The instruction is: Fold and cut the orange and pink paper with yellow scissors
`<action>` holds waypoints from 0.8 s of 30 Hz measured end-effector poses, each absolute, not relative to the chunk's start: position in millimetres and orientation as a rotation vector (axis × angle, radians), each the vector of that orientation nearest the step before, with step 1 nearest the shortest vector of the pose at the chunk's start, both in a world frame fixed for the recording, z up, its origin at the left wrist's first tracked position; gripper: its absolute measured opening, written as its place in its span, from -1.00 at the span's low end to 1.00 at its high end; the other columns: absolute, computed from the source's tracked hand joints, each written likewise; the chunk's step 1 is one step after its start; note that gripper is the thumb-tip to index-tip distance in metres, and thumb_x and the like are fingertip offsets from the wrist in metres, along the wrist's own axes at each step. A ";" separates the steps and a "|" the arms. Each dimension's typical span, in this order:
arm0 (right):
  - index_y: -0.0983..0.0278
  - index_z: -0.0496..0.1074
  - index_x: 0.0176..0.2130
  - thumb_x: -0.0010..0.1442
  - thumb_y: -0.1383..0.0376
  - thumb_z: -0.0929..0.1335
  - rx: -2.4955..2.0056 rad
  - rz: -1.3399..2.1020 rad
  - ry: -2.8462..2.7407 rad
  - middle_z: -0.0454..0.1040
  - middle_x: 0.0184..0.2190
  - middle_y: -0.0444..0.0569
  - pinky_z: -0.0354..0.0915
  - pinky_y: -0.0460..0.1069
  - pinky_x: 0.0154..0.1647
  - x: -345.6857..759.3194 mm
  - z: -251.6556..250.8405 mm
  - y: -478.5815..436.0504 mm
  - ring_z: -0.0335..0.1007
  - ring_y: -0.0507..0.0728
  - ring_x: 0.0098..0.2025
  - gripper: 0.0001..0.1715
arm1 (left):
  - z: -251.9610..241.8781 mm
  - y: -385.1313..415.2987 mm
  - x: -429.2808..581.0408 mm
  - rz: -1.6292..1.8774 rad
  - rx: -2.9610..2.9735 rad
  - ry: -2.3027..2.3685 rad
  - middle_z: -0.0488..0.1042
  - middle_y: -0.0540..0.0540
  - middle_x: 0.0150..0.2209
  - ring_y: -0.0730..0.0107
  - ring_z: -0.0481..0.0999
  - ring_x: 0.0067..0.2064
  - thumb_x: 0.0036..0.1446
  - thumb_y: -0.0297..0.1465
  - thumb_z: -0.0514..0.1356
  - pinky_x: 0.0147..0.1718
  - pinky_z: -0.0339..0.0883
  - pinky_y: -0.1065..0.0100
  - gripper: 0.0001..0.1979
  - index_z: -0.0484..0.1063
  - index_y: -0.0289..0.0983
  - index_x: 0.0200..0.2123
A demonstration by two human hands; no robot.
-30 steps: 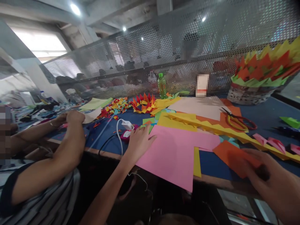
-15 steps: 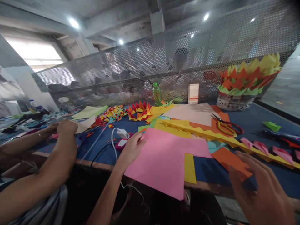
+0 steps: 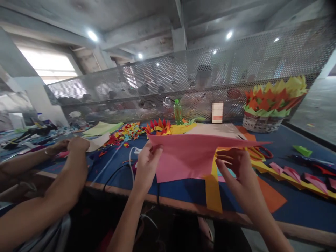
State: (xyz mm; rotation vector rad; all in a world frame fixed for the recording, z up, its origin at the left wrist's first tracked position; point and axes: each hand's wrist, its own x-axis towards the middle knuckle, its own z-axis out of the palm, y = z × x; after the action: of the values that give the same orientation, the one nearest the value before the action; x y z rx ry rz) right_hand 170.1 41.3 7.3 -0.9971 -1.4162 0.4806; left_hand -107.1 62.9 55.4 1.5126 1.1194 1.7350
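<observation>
My left hand (image 3: 146, 164) pinches the left corner of a large pink paper sheet (image 3: 189, 154) and holds it lifted off the blue table (image 3: 178, 187). My right hand (image 3: 236, 171) reaches in under the sheet's right part, fingers curled at its lower edge. A yellow paper strip (image 3: 212, 190) lies under the sheet near the table's front edge. An orange paper piece (image 3: 271, 198) lies flat to the right of my right hand.
A co-worker's arms (image 3: 60, 175) work at the left. Red-handled scissors (image 3: 258, 151), a folded yellow zigzag strip with pink pieces (image 3: 294, 173), a basket of folded paper points (image 3: 273, 105), a green bottle (image 3: 177, 111), a white cable (image 3: 131, 161) and paper scraps (image 3: 126, 131) lie about. Mesh fence behind.
The pink sheet, flat on the table before, is now lifted by my left hand. My right hand left the orange paper and moved left to the pink sheet.
</observation>
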 end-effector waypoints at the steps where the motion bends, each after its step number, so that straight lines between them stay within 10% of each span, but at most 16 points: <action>1: 0.09 0.31 0.11 0.38 0.01 0.48 -0.998 0.468 -1.378 0.52 0.09 0.09 0.57 0.16 0.04 171.3 8.9 44.7 0.58 0.23 0.06 -0.54 | 55.7 64.2 -105.0 1.746 1.493 1.083 0.64 -0.15 0.02 0.18 0.64 0.01 0.36 -0.14 0.33 -0.02 0.50 0.27 -0.65 0.53 -0.21 0.08; 19: -0.02 0.19 0.12 0.14 0.16 0.65 -0.649 0.760 -0.824 0.59 -0.01 -0.19 0.44 0.10 0.18 168.9 18.4 68.7 0.57 0.07 -0.01 -0.21 | 39.1 62.2 -87.4 1.703 1.400 0.937 0.64 -0.17 0.09 0.14 0.64 0.11 0.40 -0.16 0.33 0.12 0.50 0.19 -0.66 0.51 -0.21 0.10; 24: 0.26 0.49 -0.09 0.33 0.15 0.54 -0.725 0.895 -0.911 0.56 -0.15 -0.07 0.53 0.07 -0.04 175.3 16.1 72.3 0.53 0.10 -0.14 -0.70 | 41.8 60.7 -87.0 1.667 1.403 0.946 0.64 -0.18 0.10 0.13 0.64 0.10 0.40 -0.16 0.32 0.06 0.54 0.20 -0.64 0.50 -0.21 0.14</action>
State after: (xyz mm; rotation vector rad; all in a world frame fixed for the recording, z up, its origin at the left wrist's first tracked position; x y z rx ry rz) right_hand 175.3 72.3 16.1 -0.7254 -0.9108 0.8955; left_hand -87.0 60.7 41.8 1.4028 0.9461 1.6665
